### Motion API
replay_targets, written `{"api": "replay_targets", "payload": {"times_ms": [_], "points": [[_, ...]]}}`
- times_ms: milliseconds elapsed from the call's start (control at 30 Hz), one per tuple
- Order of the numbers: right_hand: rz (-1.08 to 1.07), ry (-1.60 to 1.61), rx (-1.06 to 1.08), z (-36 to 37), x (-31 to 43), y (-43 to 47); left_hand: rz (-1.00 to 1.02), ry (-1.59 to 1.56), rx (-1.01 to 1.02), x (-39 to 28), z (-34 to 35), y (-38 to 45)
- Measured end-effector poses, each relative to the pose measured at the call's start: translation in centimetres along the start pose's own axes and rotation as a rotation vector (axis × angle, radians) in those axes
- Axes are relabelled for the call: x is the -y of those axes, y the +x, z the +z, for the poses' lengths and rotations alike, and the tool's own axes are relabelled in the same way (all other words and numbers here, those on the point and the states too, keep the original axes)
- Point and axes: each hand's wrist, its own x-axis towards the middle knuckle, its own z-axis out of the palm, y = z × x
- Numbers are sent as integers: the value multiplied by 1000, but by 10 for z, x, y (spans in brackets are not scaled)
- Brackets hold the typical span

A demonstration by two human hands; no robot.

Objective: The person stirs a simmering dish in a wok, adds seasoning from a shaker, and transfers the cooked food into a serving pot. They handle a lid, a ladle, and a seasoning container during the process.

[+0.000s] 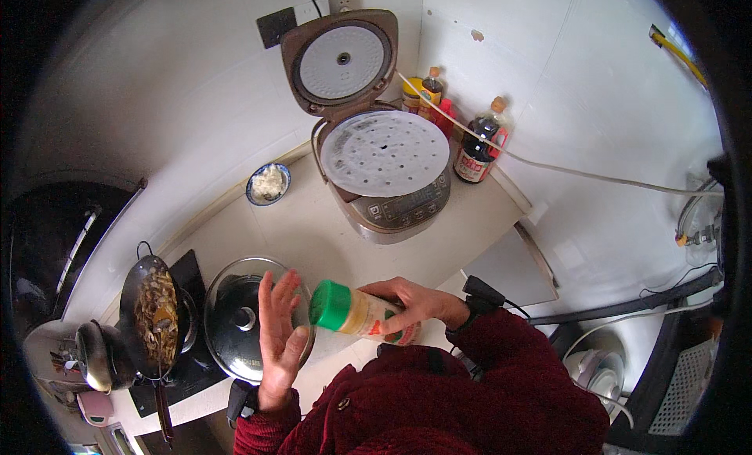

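My right hand (pixel 411 305) grips a seasoning bottle (pixel 370 316) with a green cap, tilted sideways so the cap faces left. My left hand (pixel 279 331) is raised just left of the cap, fingers spread and nothing in it. Beneath and beside that hand lies a glass lid (pixel 235 324) with a round knob. Farther left, a frying pan (pixel 157 314) on the black cooktop holds cooked brown food. Beyond my hands stands a rice cooker (pixel 382 214) with its lid up and a white perforated steaming sheet (pixel 385 153) across its top.
A small blue-rimmed bowl of white food (pixel 268 185) sits near the wall. Sauce bottles (pixel 479 143) stand right of the cooker, and a white cord (pixel 546 164) hangs across them. A metal pot (pixel 97 358) is at the far left, with a pink object (pixel 95 408) below it.
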Motion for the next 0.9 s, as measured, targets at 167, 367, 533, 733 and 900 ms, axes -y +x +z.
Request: {"api": "replay_targets", "payload": {"times_ms": [167, 367, 533, 733, 900], "points": [[-455, -622, -231, -7, -14, 5, 9, 251, -162, 13, 48, 23], [-23, 471, 203, -34, -31, -17, 191, 140, 73, 12, 72, 44], [-59, 256, 139, -82, -25, -46, 104, -2, 120, 19, 89, 57], [-162, -12, -453, -154, -50, -98, -171, 95, -68, 20, 61, 50], [-109, -203, -995, -223, -87, -118, -194, 53, -258, 27, 35, 26]]}}
